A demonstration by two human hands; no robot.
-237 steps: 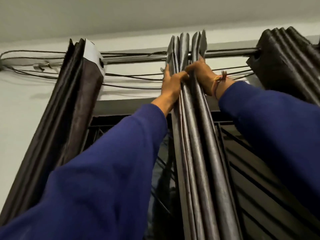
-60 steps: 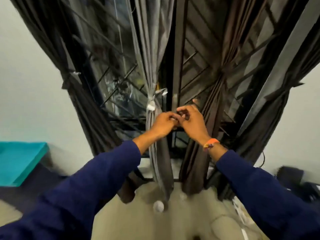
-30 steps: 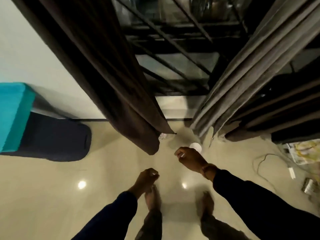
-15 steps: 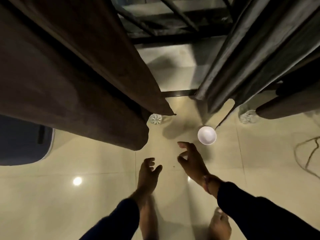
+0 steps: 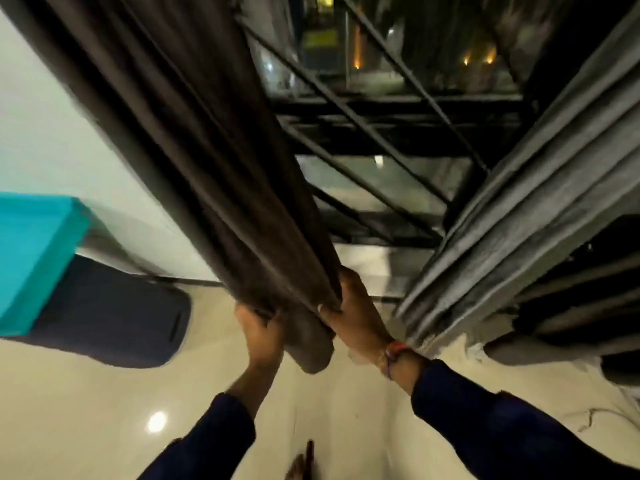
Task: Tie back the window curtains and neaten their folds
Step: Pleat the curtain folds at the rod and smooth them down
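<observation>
A dark brown curtain [image 5: 221,174] hangs in long folds from the upper left down to the middle of the view. My left hand [image 5: 261,336] grips its lower end from the left. My right hand [image 5: 356,313] grips the same lower end from the right, fingers curled round the folds. The curtain's hem bulges out below, between the two hands. A grey curtain [image 5: 519,216] hangs in folds on the right, apart from both hands. A darker curtain panel [image 5: 588,292] lies behind it at the far right.
A window with black diagonal bars [image 5: 374,133] stands between the curtains. At the left, a teal block [image 5: 31,258] lies over a dark cushion [image 5: 114,317] by the white wall. Glossy beige floor [image 5: 104,427] spreads below; a bare foot [image 5: 301,462] shows at the bottom.
Both hands were empty and low over the floor half a second ago. They have risen and taken hold of the brown curtain's lower end. The camera has tilted up.
</observation>
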